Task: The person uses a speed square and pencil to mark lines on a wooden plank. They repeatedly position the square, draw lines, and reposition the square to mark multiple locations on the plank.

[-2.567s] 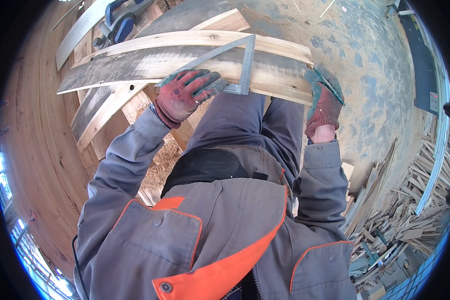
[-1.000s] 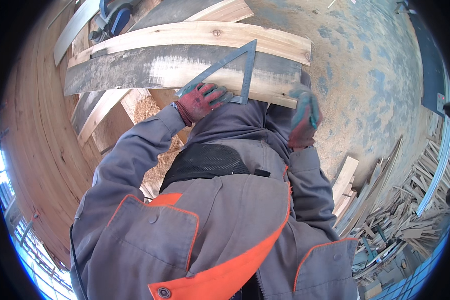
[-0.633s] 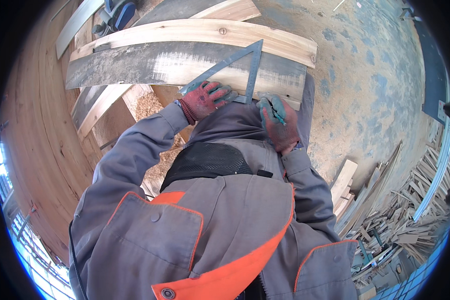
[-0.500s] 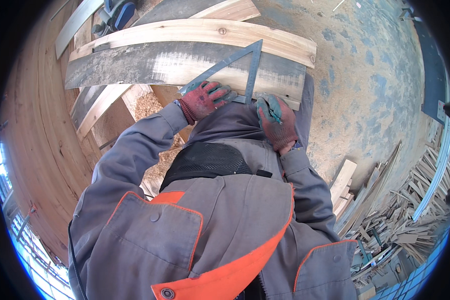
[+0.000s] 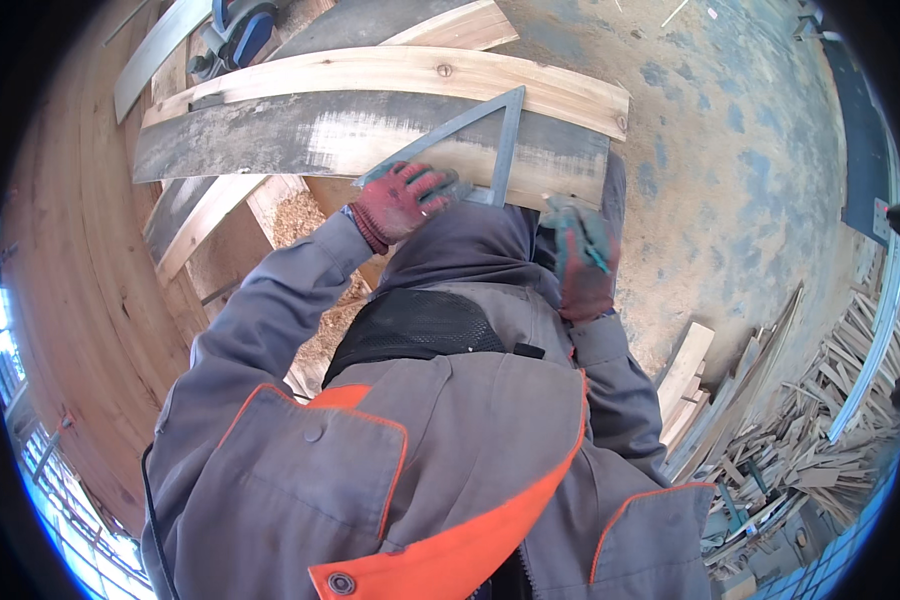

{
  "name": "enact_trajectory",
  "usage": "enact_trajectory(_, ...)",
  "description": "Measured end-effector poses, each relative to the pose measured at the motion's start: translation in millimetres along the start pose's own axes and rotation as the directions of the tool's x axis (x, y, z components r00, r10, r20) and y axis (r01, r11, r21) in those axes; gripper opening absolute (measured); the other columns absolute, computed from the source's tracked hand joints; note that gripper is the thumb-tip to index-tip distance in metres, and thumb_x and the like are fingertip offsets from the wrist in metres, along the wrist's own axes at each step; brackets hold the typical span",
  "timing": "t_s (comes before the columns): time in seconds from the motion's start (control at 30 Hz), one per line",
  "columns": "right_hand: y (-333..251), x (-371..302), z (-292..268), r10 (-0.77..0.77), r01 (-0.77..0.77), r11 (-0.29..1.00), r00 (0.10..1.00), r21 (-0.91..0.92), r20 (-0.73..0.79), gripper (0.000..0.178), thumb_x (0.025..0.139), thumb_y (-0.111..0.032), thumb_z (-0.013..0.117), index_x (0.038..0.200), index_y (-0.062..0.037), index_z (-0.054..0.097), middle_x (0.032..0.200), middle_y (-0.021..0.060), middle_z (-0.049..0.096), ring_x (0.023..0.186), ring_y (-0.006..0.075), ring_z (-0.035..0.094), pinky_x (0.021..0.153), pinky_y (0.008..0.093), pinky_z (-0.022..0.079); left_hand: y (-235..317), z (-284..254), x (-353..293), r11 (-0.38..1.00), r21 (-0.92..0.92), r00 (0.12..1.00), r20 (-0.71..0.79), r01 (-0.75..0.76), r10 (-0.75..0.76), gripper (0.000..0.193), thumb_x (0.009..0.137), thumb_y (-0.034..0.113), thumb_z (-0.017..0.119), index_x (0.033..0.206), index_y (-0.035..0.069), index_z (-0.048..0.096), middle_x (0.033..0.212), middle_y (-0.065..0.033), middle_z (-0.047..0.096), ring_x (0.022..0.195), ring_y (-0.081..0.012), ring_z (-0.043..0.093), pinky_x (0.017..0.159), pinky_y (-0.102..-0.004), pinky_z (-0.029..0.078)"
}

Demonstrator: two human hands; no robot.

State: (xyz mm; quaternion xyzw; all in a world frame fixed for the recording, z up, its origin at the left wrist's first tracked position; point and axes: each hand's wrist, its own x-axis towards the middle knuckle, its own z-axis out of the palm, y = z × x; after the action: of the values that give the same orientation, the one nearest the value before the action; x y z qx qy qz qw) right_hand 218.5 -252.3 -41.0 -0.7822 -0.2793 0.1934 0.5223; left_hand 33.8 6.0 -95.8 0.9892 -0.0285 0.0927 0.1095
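Note:
A grey weathered board (image 5: 270, 135) lies across in front of me, with a pale knotty plank (image 5: 370, 75) right behind it. On the grey board rests a metal triangular square (image 5: 510, 130). My left hand (image 5: 400, 200), in a red glove, presses down on the square's near corner. My right hand (image 5: 582, 260), in a teal and red glove, sits at the board's near edge just right of the square. Its fingers are curled around what looks like a thin pencil. My knee is under the board.
A blue power tool (image 5: 240, 25) lies at the top left behind the planks. Sawdust (image 5: 320, 300) is heaped under slanted support planks (image 5: 200, 230). A pile of scrap wood strips (image 5: 800, 440) fills the lower right on the concrete floor (image 5: 730, 180).
My right hand left the board's right end and came in beside the square. My left hand slid along with the square and still holds it down.

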Motion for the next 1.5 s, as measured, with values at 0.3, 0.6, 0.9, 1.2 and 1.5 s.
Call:
enact_trajectory(0.3, -5.7, -9.0, -3.0, 0.05, -0.038, 0.982, 0.997, 0.183, -0.064, 0.024, 0.101, -0.002, 0.057, 0.122, 0.0048, 0.067, 0.107, 0.0152, 0.076, 0.099, 0.0236, 0.074, 0.087, 0.0335, 0.056, -2.9, -26.6, 93.6, -0.317, -0.945, 0.468, 0.316, 0.078, -0.826, 0.029, 0.105, 0.011, 0.063, 0.132, -0.001, 0.065, 0.1, -0.0123, 0.076, 0.083, -0.0193, 0.074, 0.073, -0.0335, 0.061)
enact_trajectory(0.6, 8.1, -12.4, -0.5, -0.014, 0.013, 0.999, 1.0, 0.033, 0.012, 0.028, 0.093, 0.0, 0.065, 0.121, 0.0016, 0.067, 0.107, 0.0189, 0.075, 0.1, 0.0338, 0.075, 0.086, 0.0375, 0.057, 1.7, -6.0, 106.7, 0.508, 0.015, 0.472, 0.349, 0.861, -0.81, 0.087, 0.089, 0.055, 0.075, 0.154, 0.006, 0.045, 0.117, -0.0222, 0.073, 0.1, -0.0358, 0.075, 0.086, -0.0467, 0.059)
enact_trajectory(0.9, 0.1, -12.7, -2.5, 0.066, -0.065, 0.998, 0.997, 0.023, -0.051, 0.027, 0.096, -0.001, 0.062, 0.123, 0.003, 0.066, 0.11, 0.0176, 0.075, 0.102, 0.0284, 0.074, 0.088, 0.0352, 0.056, -24.8, -9.7, 76.6, 0.962, 0.115, 0.875, 0.401, 0.246, -0.271, 0.073, 0.089, 0.052, 0.071, 0.153, 0.024, 0.052, 0.165, -0.0135, 0.036, 0.154, -0.0398, 0.031, 0.125, -0.053, 0.03)
enact_trajectory(1.2, 14.8, -17.0, -6.1, 0.072, -0.069, 0.997, 0.995, 0.044, -0.068, 0.026, 0.098, -0.003, 0.057, 0.122, 0.0037, 0.066, 0.109, 0.0175, 0.073, 0.099, 0.0273, 0.072, 0.085, 0.036, 0.055, 11.8, 29.7, 101.6, 0.868, 0.077, 0.84, 0.224, 0.49, -0.494, 0.069, 0.093, 0.046, 0.067, 0.156, 0.025, 0.049, 0.162, -0.0171, 0.04, 0.151, -0.0457, 0.032, 0.122, -0.0583, 0.031)
enact_trajectory(1.5, 5.9, -9.9, 0.5, 0.075, -0.071, 0.992, 0.996, 0.103, -0.04, 0.025, 0.096, 0.003, 0.059, 0.12, 0.0043, 0.066, 0.112, 0.017, 0.074, 0.101, 0.025, 0.075, 0.087, 0.0339, 0.056, 11.6, 28.0, 106.3, 0.861, 0.104, 0.83, 0.231, 0.497, -0.507, 0.069, 0.089, 0.045, 0.072, 0.152, 0.02, 0.055, 0.163, -0.0221, 0.037, 0.153, -0.0487, 0.028, 0.125, -0.0584, 0.027)
